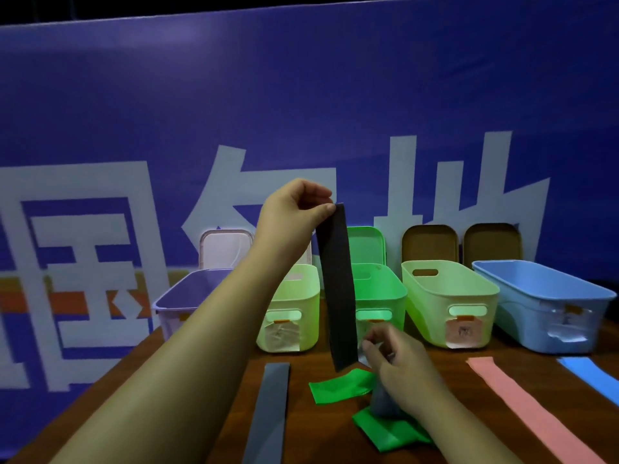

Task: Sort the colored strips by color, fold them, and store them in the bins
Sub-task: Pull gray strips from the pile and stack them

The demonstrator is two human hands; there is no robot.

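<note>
Obs: dark strip [336, 289] held up in front of the bins [449, 289].
The left hand [294, 209] pinches the strip's top end, and it hangs straight down. The right hand [398, 360] is at its lower end, fingers curled and blurred; grip cannot be told. On the counter [301, 426]: grey strip [271, 406], green strips [341, 386], pink strip [522, 406], blue strip [593, 373].

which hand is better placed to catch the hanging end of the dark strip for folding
Right. The right hand is beside the hanging lower end of the dark strip; the left hand is busy pinching its top end.
</note>
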